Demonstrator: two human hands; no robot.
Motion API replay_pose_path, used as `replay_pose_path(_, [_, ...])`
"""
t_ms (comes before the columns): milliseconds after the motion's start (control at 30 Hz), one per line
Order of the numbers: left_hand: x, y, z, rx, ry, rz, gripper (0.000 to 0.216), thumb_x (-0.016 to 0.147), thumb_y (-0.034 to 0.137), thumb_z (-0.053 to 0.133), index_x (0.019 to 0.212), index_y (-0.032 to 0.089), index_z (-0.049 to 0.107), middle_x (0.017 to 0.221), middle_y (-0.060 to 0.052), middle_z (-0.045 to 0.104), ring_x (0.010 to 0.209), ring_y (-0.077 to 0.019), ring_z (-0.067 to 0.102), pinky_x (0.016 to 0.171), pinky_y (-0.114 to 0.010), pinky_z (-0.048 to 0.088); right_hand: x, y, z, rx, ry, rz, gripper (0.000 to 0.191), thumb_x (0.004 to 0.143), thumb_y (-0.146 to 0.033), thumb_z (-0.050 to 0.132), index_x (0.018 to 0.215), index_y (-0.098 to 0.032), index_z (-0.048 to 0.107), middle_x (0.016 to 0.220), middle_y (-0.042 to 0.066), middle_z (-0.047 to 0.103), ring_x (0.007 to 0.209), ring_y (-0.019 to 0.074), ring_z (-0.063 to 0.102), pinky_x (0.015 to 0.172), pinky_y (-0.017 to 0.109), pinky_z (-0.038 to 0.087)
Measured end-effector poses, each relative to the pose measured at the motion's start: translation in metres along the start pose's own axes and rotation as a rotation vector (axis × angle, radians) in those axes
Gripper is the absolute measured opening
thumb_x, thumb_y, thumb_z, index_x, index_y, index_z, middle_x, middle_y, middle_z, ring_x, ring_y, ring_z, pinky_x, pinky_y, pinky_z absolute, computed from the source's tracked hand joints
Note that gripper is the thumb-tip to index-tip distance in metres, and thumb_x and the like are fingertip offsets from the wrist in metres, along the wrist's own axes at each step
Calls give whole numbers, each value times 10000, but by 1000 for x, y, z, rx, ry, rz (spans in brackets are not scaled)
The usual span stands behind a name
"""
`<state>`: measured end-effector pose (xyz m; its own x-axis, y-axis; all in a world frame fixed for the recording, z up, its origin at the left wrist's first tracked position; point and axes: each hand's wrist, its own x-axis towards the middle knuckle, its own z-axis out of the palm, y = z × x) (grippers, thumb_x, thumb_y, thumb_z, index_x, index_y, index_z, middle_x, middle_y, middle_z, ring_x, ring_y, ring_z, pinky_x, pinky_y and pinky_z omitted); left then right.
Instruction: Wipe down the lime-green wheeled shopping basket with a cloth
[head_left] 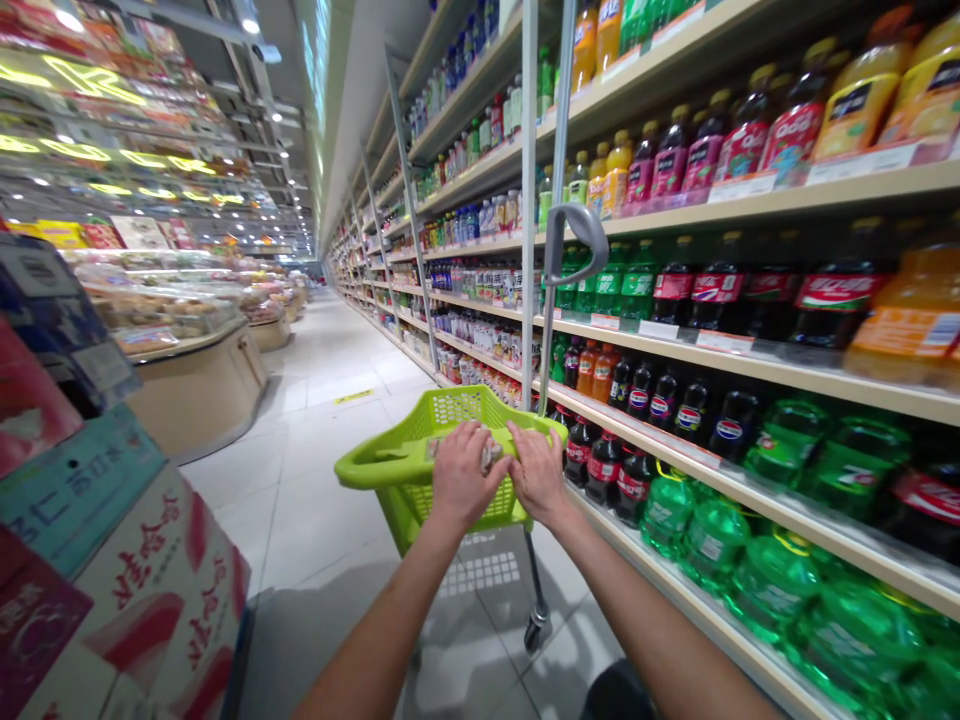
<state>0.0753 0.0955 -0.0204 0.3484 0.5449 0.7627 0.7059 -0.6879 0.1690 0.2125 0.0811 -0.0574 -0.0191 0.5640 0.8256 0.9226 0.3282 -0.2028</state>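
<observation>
A lime-green shopping cart stands in front of me, its basket pierced with small holes and its handle running across the near side. My left hand is closed over the middle of the handle. A small pale, greyish thing shows beside its fingers; I cannot make out what it is. Close beside it, my right hand is closed on the handle's right part, the two thumbs near each other. Some of the fingers are hidden beyond the handle. A caster wheel shows below on the right.
Long shelves of drink bottles run along the right, close to the cart. A grey post with a loop stands at their edge. Stacked cartons rise on the near left, a display counter beyond. The tiled aisle stretches ahead.
</observation>
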Motion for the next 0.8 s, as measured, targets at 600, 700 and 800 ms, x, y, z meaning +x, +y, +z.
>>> replay_pose_path(600, [-3, 6, 7, 29, 74, 80, 227, 832, 247, 431, 972, 164, 589, 1115, -92, 608, 1115, -213, 497, 949, -385, 398, -8, 5, -7, 45, -84, -66, 525, 775, -203, 380, 1296, -144, 349, 1144, 91, 553, 1077, 210, 452, 1006, 471, 184])
replay_pose_path(700, [-11, -21, -7, 75, 94, -6, 226, 831, 262, 437, 988, 188, 581, 1131, -76, 607, 1082, -223, 525, 941, -434, 386, -8, 9, -10, 35, -113, -68, 541, 771, -194, 376, 1309, -147, 333, 1162, 88, 542, 1102, 208, 435, 1021, 461, 171])
replay_pose_path(800, [-18, -56, -27, 115, 187, -186, 234, 819, 271, 444, 977, 165, 581, 1085, -95, 627, 1006, -236, 567, 903, -451, 410, -9, 7, -9, 31, -110, -54, 550, 776, -206, 379, 1320, -151, 316, 1170, 85, 536, 1116, 211, 421, 1030, 465, 151])
